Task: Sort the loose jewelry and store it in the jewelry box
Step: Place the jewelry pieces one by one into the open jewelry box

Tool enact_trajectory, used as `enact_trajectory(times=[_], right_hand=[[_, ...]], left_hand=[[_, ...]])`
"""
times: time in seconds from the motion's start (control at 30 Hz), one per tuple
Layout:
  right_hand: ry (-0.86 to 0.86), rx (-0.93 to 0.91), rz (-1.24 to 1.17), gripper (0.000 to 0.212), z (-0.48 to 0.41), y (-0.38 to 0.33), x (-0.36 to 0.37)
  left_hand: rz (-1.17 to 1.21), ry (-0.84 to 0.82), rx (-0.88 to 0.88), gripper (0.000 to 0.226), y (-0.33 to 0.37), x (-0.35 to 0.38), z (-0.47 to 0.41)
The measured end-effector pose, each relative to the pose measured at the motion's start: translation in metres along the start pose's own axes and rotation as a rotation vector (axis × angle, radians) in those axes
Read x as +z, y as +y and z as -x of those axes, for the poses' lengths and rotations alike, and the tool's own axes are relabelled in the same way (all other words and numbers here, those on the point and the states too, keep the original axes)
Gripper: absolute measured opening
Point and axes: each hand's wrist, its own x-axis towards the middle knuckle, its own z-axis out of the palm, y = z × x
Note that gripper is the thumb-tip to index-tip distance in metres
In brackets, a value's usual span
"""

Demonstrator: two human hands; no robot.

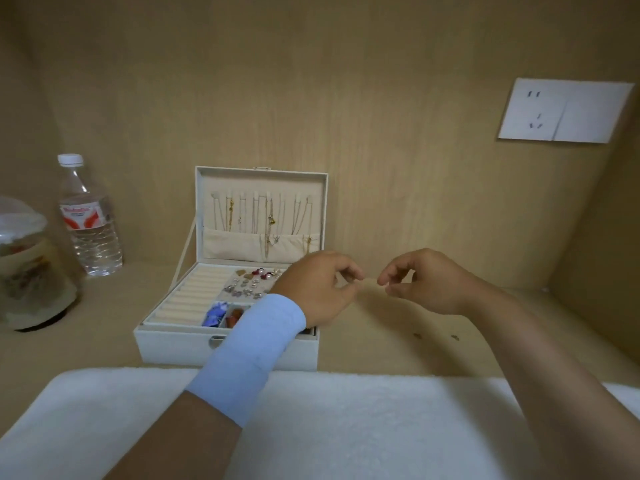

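Grip: left hand (318, 289) and right hand (426, 282) each have thumb and forefinger curled to a pinch; cannot tell whether anything is held.

Count: 1 jewelry box (173, 344), open with lid upright, on the table (381, 341) under the left wrist; necklaces (268, 216) hang in the lid, earrings (249, 284) lie in the tray, both too blurred to count. 2 small loose pieces (418, 336) lie on the table below the right hand. 1 water bottle (90, 220), 1 lidded jar (24, 265), 1 white cloth (346, 417), 1 wall socket (564, 114). Pose: hands raised, fingertips facing, close but apart, right of the box; blue wristband (249, 355) on the left forearm.
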Motion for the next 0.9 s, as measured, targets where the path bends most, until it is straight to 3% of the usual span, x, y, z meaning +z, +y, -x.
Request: enact_trajectory(times=[0.2,0.33,0.63,0.8,0.9], right_hand=[[-0.169,0.209,0.077,0.031,0.019,0.054,-0.016],[-0.236,0.293,0.091,0.016,0.023,0.070,-0.021],[-0.355,0.525,0.035,0.023,0.024,0.083,-0.024],[-0.353,0.494,-0.024,0.029,0.018,0.086,-0.019],[-0.329,0.423,-0.058,0.021,0.018,0.077,-0.015]], left_hand=[[-0.023,-0.236,-0.081,0.013,0.042,0.060,-0.025],[-0.094,-0.354,-0.144,0.012,0.050,0.092,-0.034],[-0.088,-0.306,-0.086,0.003,0.039,0.116,-0.036],[-0.040,-0.278,-0.080,0.003,0.033,0.115,-0.035],[-0.016,-0.258,-0.106,0.003,0.031,0.113,-0.034]])
